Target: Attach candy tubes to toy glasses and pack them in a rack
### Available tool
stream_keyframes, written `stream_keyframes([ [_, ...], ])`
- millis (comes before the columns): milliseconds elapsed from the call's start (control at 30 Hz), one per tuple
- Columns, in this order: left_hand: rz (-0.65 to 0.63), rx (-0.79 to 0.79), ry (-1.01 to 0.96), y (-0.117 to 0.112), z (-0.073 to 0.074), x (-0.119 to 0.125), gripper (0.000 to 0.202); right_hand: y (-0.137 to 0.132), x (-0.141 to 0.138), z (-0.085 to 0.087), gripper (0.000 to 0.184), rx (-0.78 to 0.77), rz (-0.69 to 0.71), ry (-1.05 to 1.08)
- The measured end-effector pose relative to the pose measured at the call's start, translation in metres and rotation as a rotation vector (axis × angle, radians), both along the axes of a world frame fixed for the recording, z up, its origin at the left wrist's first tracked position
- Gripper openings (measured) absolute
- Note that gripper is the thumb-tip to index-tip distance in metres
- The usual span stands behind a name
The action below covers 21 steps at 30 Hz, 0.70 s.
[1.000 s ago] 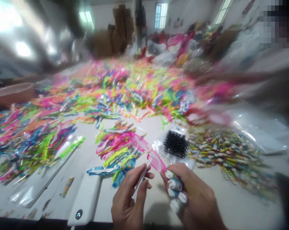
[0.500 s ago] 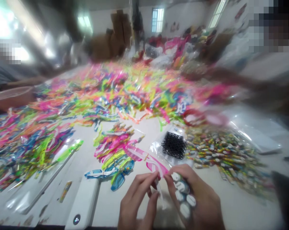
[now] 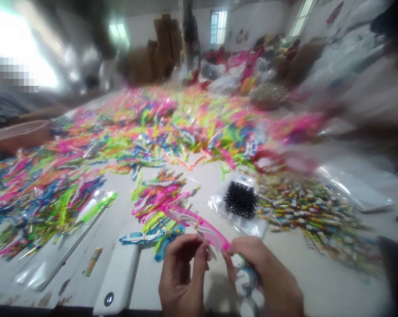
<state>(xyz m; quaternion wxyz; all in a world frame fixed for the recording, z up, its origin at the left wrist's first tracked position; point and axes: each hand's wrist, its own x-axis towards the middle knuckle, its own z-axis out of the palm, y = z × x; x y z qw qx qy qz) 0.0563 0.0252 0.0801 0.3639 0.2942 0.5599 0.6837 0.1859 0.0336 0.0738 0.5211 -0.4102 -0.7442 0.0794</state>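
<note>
My right hand point(image 3: 267, 275) pinches the near end of a bright pink plastic piece point(image 3: 215, 235) between thumb and finger. Curled in the same palm are several small rolled tubes point(image 3: 247, 281) with white ends. My left hand point(image 3: 182, 275) is closed at the fingertips on a thin white strap point(image 3: 212, 253) that runs along the pink piece. A narrow yellowish band point(image 3: 198, 223) circles piece and strap near the middle. The far end of the pink piece rests on a small pile of similar coloured pieces point(image 3: 152, 198). Blue pieces point(image 3: 142, 237) lie just left of my left hand.
A long white device point(image 3: 116, 281) with a round display lies at front left, near a clear plastic sleeve point(image 3: 47, 264). Black mesh point(image 3: 241, 200) sits on a clear bag. Right of it spreads a heap of small tubes point(image 3: 304, 211). A large colourful pile point(image 3: 172, 119) covers the back.
My left hand has moved left and slightly down. The white strap end that hung between my hands now lies nearer the left fingertips. The pink piece has shifted slightly left.
</note>
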Motion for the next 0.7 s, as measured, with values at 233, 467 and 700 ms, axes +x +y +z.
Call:
stream_keyframes([
  [233, -0.089, -0.043, -0.255, 0.008, 0.005, -0.008, 0.049, 0.005, 0.001, 0.0, 0.023, 0.009, 0.136, -0.036],
  [467, -0.171, -0.108, -0.503, 0.012, -0.001, -0.018, 0.063, 0.0, -0.005, -0.012, 0.03, -0.019, 0.156, -0.015],
  [700, -0.151, -0.135, -0.473, 0.012, -0.011, -0.021, 0.055, -0.003, -0.003, -0.022, 0.032, -0.064, 0.18, -0.021],
])
